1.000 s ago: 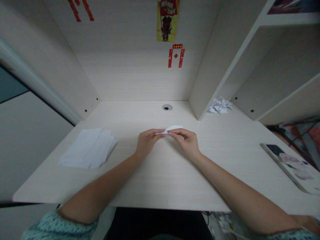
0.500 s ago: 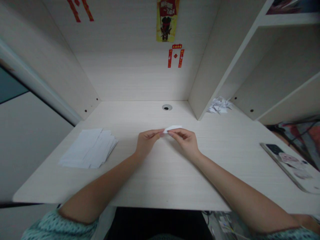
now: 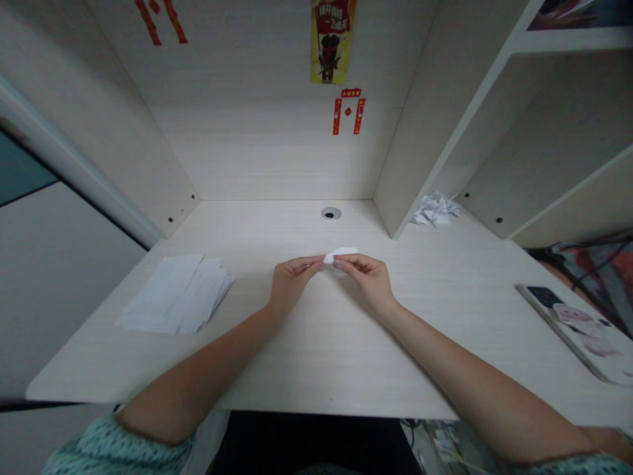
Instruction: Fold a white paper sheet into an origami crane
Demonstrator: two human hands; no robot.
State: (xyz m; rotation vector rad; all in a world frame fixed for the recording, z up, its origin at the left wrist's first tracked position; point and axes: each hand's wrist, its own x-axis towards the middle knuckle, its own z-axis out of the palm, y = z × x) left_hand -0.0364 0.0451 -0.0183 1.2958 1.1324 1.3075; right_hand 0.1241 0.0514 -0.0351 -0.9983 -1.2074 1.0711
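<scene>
A small folded piece of white paper (image 3: pixel 341 252) is pinched between my two hands above the middle of the desk. My left hand (image 3: pixel 293 280) grips its left end between thumb and fingers. At the other side, my right hand (image 3: pixel 368 280) pinches it near the lower edge, and part of the paper shows behind those fingers. The fingertips of both hands are close together, partly hiding the paper. To the left lies a loose stack of white paper sheets (image 3: pixel 173 293), apart from my hands.
A pile of folded white paper pieces (image 3: pixel 435 209) sits behind the upright divider (image 3: pixel 413 178). A phone in a decorated case (image 3: pixel 576 330) lies at the right. The desk (image 3: pixel 316 356) has a round cable hole (image 3: pixel 331 213) near its back panel.
The right fingertips have shifted very slightly to the right, and a little more of the paper shows between the hands. Both hands keep their pinch on it.
</scene>
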